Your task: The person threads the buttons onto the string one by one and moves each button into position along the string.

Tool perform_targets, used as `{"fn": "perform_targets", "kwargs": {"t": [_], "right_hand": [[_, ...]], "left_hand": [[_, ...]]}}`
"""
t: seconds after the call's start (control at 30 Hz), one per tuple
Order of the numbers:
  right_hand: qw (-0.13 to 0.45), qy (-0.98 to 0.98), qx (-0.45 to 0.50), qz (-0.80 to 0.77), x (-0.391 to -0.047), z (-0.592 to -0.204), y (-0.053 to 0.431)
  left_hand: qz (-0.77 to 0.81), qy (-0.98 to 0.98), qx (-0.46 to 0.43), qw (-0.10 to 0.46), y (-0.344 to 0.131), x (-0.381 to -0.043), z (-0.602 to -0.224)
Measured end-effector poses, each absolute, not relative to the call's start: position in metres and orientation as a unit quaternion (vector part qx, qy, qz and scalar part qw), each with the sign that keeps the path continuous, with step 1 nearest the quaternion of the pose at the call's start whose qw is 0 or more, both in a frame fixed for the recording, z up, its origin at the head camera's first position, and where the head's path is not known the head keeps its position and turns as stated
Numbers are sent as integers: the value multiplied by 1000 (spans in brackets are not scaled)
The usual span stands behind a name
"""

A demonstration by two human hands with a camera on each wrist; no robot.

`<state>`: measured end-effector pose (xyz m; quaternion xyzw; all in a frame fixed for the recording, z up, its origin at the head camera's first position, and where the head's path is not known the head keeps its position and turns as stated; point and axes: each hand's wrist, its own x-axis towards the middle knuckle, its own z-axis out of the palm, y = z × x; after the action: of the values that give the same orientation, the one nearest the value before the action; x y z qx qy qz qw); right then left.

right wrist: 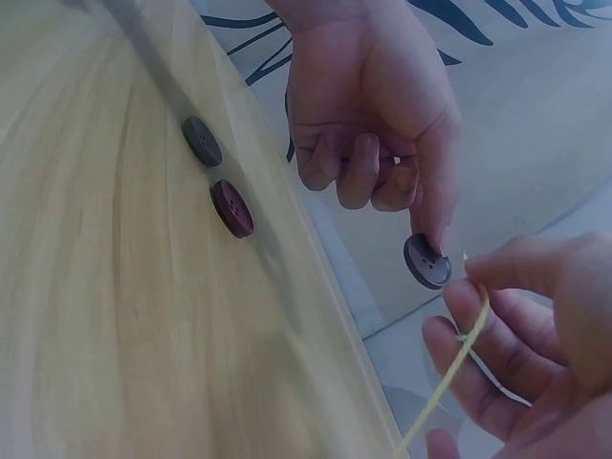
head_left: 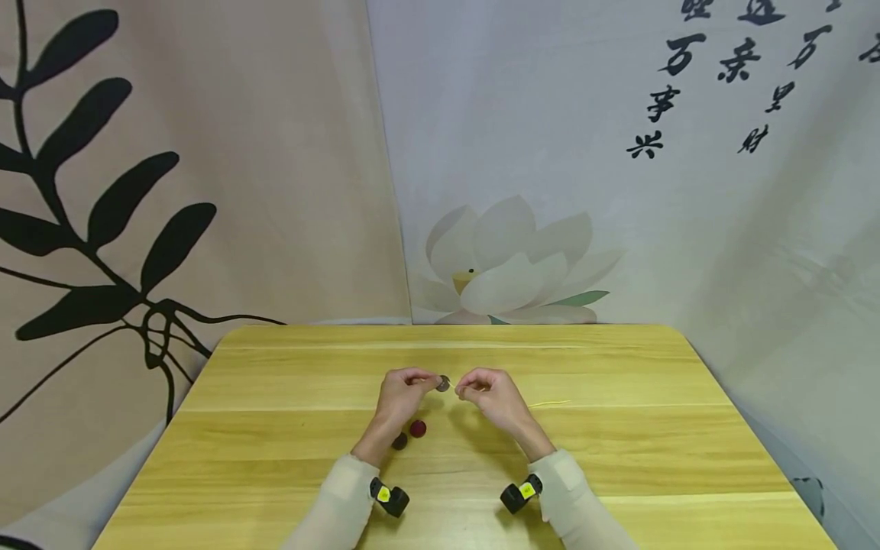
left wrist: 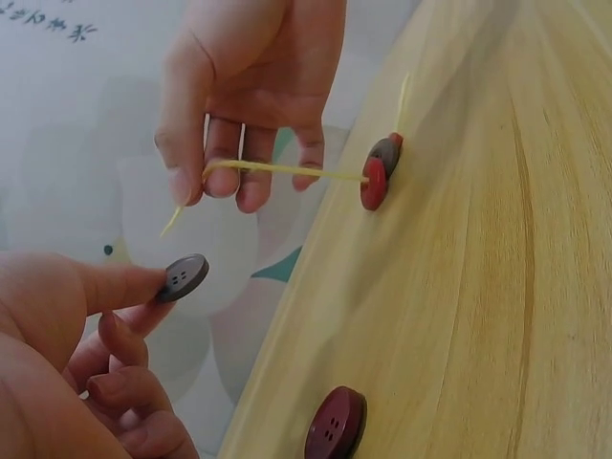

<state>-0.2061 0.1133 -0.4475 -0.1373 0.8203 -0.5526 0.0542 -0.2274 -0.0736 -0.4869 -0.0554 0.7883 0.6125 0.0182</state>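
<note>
My left hand (head_left: 402,393) pinches a grey four-hole button (left wrist: 185,277) between thumb and forefinger, its face tilted. Just to the right, my right hand (head_left: 491,393) pinches a yellow cord (left wrist: 287,171) near one end, and a short tip sticks out past the fingertips. That tip is close to the button but apart from it in the left wrist view. Further along, the cord runs through a red button (left wrist: 374,186) and a grey button (left wrist: 385,153) at the table. A bit of red shows behind them.
A dark red button (head_left: 418,428) and a dark grey button (head_left: 399,441) lie loose on the wooden table (head_left: 275,458), beside my left wrist. The cord's far end (head_left: 550,403) trails on the table right of my right hand. Printed cloths (head_left: 309,153) hang behind the table.
</note>
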Motion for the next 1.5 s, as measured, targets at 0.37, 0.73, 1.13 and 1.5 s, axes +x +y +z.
{"fn": "perform_targets", "kwargs": {"t": [0.37,0.73,1.13,1.5], "right_hand": [[46,827,-131,-544,-224,-485,117],[45,831,-141,-537,-225,-484,116],[47,831,-145,-535,-223,-486,115],[37,834,-139,-532,-223,-485,114]], "left_hand": [[617,785,-52,14,-72,-226,-484],[619,784,-47,19,-71,-224,-484],[618,785,-45,18,-70,-223,-484],[615,787,-41,19,-69,-223,-485]]}}
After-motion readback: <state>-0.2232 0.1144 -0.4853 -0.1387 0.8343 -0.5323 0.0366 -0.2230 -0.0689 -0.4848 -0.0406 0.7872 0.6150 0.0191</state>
